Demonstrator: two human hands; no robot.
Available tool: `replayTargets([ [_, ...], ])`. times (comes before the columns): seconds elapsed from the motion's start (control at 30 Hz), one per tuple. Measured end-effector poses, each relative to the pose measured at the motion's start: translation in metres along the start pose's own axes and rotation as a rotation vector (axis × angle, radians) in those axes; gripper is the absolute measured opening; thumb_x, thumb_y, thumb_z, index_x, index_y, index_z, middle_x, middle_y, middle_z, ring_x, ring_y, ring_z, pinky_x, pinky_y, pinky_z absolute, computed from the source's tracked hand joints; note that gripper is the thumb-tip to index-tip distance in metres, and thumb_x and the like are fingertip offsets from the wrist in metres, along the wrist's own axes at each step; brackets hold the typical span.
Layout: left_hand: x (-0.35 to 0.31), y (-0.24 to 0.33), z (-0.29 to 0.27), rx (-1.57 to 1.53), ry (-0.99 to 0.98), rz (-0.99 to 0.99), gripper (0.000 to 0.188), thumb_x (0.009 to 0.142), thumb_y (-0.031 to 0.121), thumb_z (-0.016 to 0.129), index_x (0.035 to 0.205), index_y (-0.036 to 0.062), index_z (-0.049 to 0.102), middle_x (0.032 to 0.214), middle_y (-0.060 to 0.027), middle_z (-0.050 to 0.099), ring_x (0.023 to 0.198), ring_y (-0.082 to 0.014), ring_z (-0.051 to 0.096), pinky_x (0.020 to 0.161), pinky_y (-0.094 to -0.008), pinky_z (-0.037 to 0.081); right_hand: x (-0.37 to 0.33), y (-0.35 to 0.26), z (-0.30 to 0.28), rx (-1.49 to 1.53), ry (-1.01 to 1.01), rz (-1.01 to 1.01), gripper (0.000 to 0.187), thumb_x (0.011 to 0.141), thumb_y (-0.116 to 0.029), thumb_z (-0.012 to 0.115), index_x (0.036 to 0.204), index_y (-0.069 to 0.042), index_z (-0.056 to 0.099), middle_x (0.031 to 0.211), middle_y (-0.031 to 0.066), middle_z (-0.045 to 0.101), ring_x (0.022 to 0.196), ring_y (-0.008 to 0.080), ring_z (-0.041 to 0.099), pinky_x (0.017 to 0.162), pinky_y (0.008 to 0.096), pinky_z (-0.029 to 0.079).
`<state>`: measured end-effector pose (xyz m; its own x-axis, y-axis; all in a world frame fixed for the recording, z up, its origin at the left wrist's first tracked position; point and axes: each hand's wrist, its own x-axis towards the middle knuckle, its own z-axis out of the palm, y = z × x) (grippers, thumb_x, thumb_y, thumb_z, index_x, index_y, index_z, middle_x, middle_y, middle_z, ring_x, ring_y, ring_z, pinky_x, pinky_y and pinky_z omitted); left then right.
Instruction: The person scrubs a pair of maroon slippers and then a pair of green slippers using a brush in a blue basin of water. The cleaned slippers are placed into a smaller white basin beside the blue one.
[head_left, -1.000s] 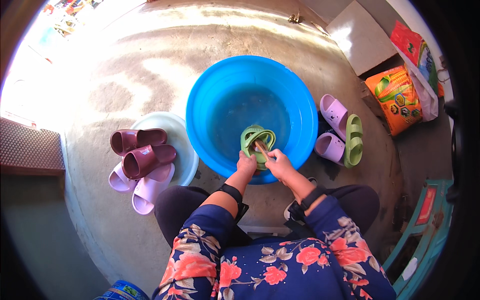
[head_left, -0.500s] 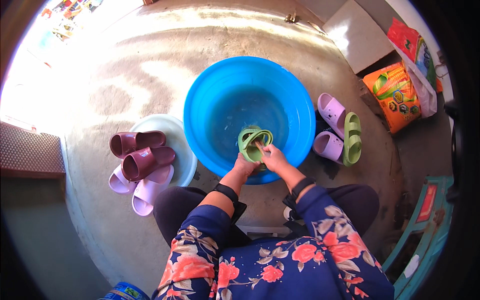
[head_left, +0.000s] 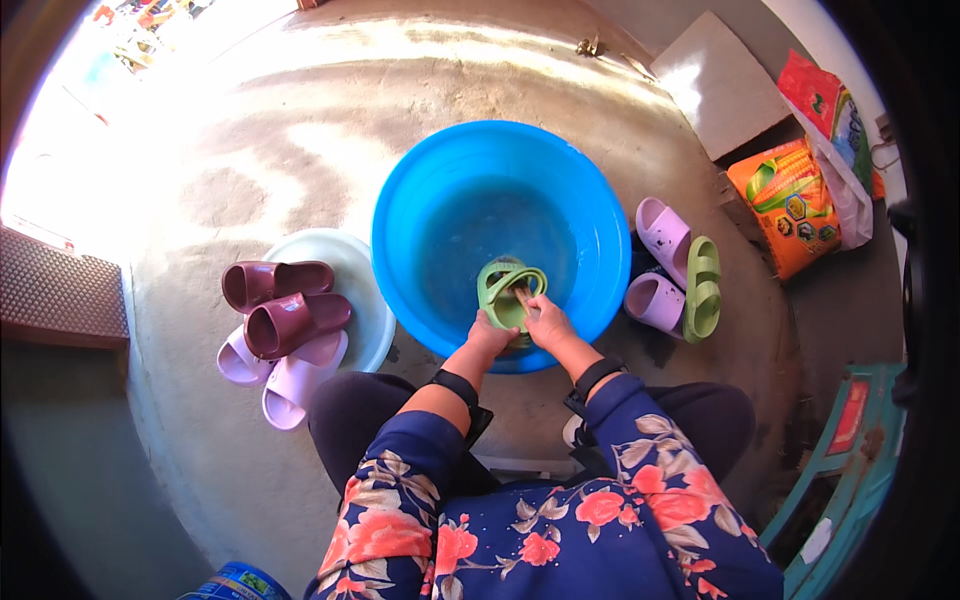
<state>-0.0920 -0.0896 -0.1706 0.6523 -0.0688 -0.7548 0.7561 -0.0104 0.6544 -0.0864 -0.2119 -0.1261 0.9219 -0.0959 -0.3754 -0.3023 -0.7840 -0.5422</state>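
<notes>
A green slide sandal is held over the near side of a blue plastic basin with cloudy water in it. My left hand grips the sandal by its heel end. In my right hand is a brown-handled brush, pushed into the sandal's opening under the straps. Its bristles are hidden there.
Left of the basin, maroon slides and lilac slides lie by and over a pale round lid. On the right stand lilac slides and a green sandal. Beyond are an orange bag and a teal frame.
The whole view has shifted slightly. Both hands keep their hold on the sandal and brush, with little visible movement between them.
</notes>
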Motion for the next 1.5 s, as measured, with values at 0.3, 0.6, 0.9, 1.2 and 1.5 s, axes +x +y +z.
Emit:
replayTargets([
  [0.3, -0.004, 0.004, -0.001, -0.154, -0.049, -0.095, 0.045, 0.07, 0.003, 0.065, 0.106, 0.0106, 0.039, 0.099, -0.0089, 0.051, 0.088, -0.0259, 0.055, 0.066, -0.0405, 0.05, -0.008, 0.009, -0.004, 0.022, -0.112, -0.072, 0.033, 0.07, -0.021, 0.057, 0.098, -0.007, 0.05, 0.092, 0.0187, 0.057, 0.089, 0.0345, 0.054, 0.073, 0.0384, 0.044],
  [0.6, -0.011, 0.008, -0.002, -0.253, -0.077, -0.1, 0.045, 0.071, 0.001, 0.063, 0.107, 0.0109, 0.038, 0.101, -0.0088, 0.052, 0.091, -0.0265, 0.054, 0.066, -0.0413, 0.049, -0.014, 0.019, -0.007, 0.157, -0.186, -0.049, 0.032, 0.066, -0.017, 0.06, 0.094, -0.003, 0.053, 0.085, 0.0129, 0.059, 0.078, 0.0212, 0.056, 0.069, 0.0311, 0.044],
  [0.9, -0.011, 0.009, -0.005, -0.22, -0.103, -0.056, 0.049, 0.07, 0.002, 0.065, 0.11, 0.0093, 0.038, 0.1, -0.0097, 0.052, 0.09, -0.0275, 0.055, 0.067, -0.0419, 0.049, -0.018, 0.005, -0.004, 0.142, -0.159, -0.05, 0.03, 0.068, -0.017, 0.056, 0.095, -0.004, 0.051, 0.089, 0.019, 0.058, 0.085, 0.0327, 0.056, 0.071, 0.0362, 0.044],
  [1.2, -0.013, 0.008, 0.003, 0.031, 0.068, 0.014, 0.059, 0.063, 0.004, 0.071, 0.111, 0.007, 0.036, 0.102, -0.0097, 0.051, 0.086, -0.0263, 0.056, 0.063, -0.0388, 0.051, 0.007, 0.013, 0.004, -0.012, -0.019, 0.125, 0.029, 0.072, -0.021, 0.053, 0.099, -0.011, 0.052, 0.096, 0.0157, 0.057, 0.089, 0.033, 0.054, 0.073, 0.0383, 0.044],
  [1.5, -0.015, 0.008, 0.005, 0.079, 0.07, 0.036, 0.065, 0.059, 0.008, 0.075, 0.112, 0.0088, 0.039, 0.094, -0.0076, 0.054, 0.076, -0.0207, 0.058, 0.054, -0.0301, 0.052, -0.033, 0.014, -0.02, 0.045, -0.191, 0.113, 0.036, 0.073, -0.024, 0.052, 0.105, -0.008, 0.045, 0.098, 0.0195, 0.056, 0.091, 0.0355, 0.053, 0.077, 0.04, 0.042],
])
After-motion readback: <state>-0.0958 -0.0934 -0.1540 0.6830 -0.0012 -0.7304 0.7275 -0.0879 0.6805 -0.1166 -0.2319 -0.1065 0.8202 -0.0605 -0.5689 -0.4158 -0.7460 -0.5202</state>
